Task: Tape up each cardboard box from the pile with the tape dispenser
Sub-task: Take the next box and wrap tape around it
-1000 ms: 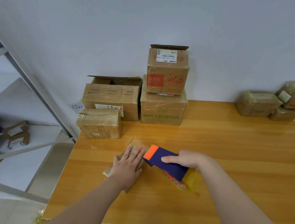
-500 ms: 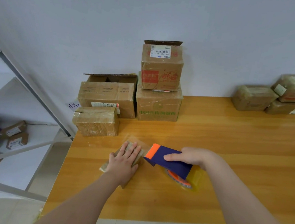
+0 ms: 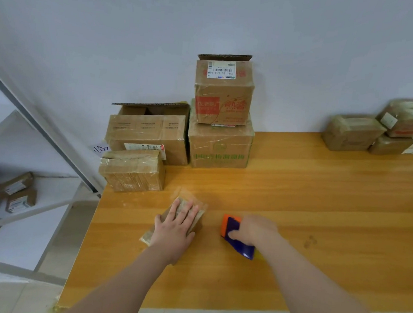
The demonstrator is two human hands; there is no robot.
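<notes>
Spread flat, left hand (image 3: 175, 230) pins the small box (image 3: 201, 211) near the table (image 3: 321, 190)'s left edge, perhaps smoothing tape; right hand (image 3: 254, 230) clutches the tape dispenser (image 3: 232, 226).

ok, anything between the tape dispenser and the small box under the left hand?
Nothing visible. Only bare table separates the tape dispenser, gripped by the right hand, from the small box. The left hand lies flat on the box's top.

I logged open table (image 3: 331, 215) between the box pile (image 3: 220, 142) at back left and the parcels (image 3: 353, 133) at back right. Near the front, the left hand (image 3: 175, 230) flat on the small box (image 3: 200, 210) and the right hand (image 3: 254, 230) gripping the tape dispenser (image 3: 240, 248) blocked passage, with a narrow gap between them.
</notes>
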